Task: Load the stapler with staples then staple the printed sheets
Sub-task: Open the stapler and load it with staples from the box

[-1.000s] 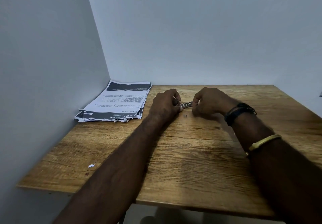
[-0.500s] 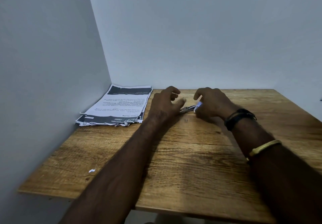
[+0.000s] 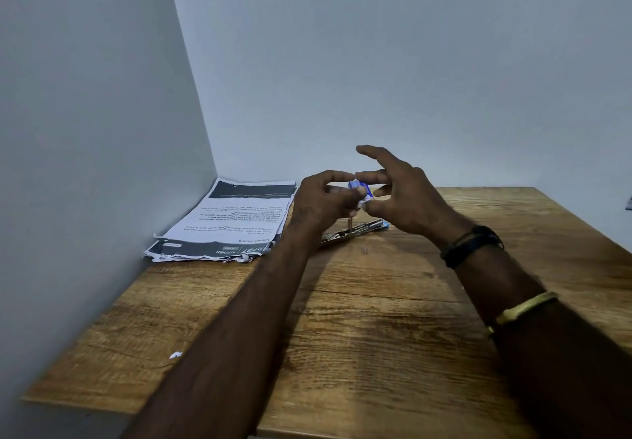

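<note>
A small blue and white staple box [image 3: 359, 189] is held in the air above the table, between both hands. My left hand [image 3: 323, 201] grips it with curled fingers and thumb. My right hand [image 3: 400, 192] pinches its right side with thumb and a finger, while the other fingers spread upward. Below them a metal stapler [image 3: 355, 230] lies opened flat on the wooden table [image 3: 376, 319], partly hidden by my left wrist. A stack of printed sheets [image 3: 229, 223] lies at the back left, against the wall.
Grey walls close the table's left and back sides. A tiny loose staple [image 3: 365, 250] lies on the wood in front of the stapler. A small white paper scrap [image 3: 175, 355] sits near the front left edge.
Both hands have risen off the table, lifting the small staple box above the stapler. The stapler stays on the table, now uncovered. The camera has tilted upward.
</note>
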The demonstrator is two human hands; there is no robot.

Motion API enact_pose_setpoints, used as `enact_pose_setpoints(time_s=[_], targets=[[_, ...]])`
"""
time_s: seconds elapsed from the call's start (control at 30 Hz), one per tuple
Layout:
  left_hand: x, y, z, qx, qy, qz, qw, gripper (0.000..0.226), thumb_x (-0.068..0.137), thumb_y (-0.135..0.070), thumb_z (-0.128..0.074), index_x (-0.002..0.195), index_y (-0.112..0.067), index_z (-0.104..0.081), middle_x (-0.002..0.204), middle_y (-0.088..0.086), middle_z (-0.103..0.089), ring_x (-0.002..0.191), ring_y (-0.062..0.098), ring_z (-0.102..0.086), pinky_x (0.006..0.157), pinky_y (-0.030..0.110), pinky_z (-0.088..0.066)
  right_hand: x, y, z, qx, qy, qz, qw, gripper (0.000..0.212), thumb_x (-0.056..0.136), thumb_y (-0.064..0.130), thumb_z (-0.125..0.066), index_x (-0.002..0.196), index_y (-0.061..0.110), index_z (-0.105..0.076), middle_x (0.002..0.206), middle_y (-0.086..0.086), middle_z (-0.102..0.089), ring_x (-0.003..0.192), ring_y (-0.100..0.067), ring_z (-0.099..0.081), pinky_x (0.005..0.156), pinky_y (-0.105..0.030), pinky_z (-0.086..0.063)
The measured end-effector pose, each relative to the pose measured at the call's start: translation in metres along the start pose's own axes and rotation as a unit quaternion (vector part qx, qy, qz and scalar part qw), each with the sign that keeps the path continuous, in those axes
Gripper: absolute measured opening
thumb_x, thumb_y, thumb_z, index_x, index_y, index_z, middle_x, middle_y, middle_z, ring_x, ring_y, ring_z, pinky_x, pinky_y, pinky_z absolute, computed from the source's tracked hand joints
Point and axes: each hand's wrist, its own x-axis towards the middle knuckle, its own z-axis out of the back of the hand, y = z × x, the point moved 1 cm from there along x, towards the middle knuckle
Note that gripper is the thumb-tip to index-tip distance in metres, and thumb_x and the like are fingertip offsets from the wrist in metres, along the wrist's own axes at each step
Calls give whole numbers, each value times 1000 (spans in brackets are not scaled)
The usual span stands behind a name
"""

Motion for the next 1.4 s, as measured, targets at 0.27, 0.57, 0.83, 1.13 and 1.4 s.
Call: enact_pose_setpoints(time_s=[0.27, 0.57, 0.83, 1.13, 1.4], targets=[[5, 7, 1, -110, -41, 80, 990, 21, 78, 3, -81, 91, 4, -65, 76, 17, -72, 61, 23, -73, 68, 30, -65, 2, -7, -5, -48, -35, 18, 998, 32, 78, 9, -83, 109, 17, -78, 101, 2, -79, 94, -7, -73, 81, -7, -51], [5, 9, 5, -172, -43, 98, 979, 17, 82, 5, -77, 75, 2, -62, 71, 15, -72, 60, 19, -75, 65, 27, -64, 1, -8, -9, -30, -57, 5, 998, 20, 77, 20, -84, 97, 21, -81, 70, 17, -71, 69, 0, -70, 60, -2, -42], [5, 8, 3, -177, -53, 107, 977, 22, 81, 4, -78, 71, -3, -59, 68, 15, -74, 61, 21, -75, 63, 27, -64, 2, -12, -3, 12, -66, -10, 998, 10, 87, 17, -77, 95, 16, -83, 80, 1, -78, 74, -13, -74, 72, -26, -58], [3, 5, 4, -180, -61, 110, 976, 22, 83, 4, -76, 71, -1, -58, 81, 20, -69, 62, 18, -72, 61, 25, -63, 3, -15, -2, 29, -87, -31, 995, 8, 85, 12, -73, 83, 12, -81, 74, 0, -77, 65, -11, -75, 67, -25, -60], [2, 5, 4, -183, -63, 114, 974, 21, 83, 4, -76, 74, -1, -58, 84, 22, -67, 68, 23, -71, 61, 26, -63, 1, -14, -2, 5, -70, -25, 997, 12, 84, 11, -73, 87, 16, -82, 84, 2, -78, 68, -13, -73, 67, -26, -61]])
